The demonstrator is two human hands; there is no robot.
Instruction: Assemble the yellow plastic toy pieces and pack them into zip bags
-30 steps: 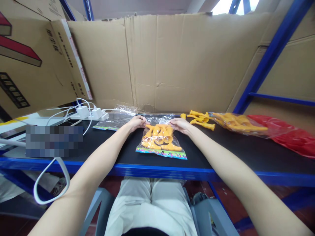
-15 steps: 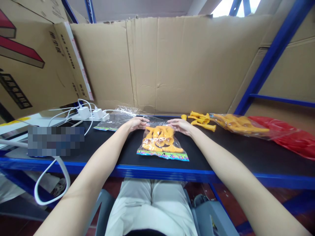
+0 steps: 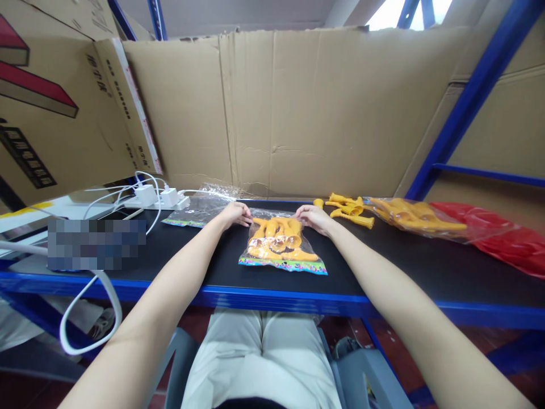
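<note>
A clear plastic bag (image 3: 283,238) with a colourful printed strip lies flat on the black tabletop in front of me. Several yellow horn-shaped plastic pieces (image 3: 277,244) fill it, and the printed strip faces my side. My left hand (image 3: 237,214) pinches the bag's far left corner. At the far right corner, my right hand (image 3: 311,217) grips the film between thumb and fingers. Beyond my right hand, several loose yellow pieces (image 3: 351,211) rest on the table.
Empty clear bags (image 3: 191,215) lie behind my left hand. A white power strip (image 3: 168,199) with cables stands at the left. On the right are another filled bag (image 3: 415,216) and a red plastic bag (image 3: 502,236). A cardboard sheet (image 3: 306,113) closes off the back.
The bag's far edge has folded down toward the yellow pieces, and the bag has shifted slightly away from me. My fingers have closed in on its far corners.
</note>
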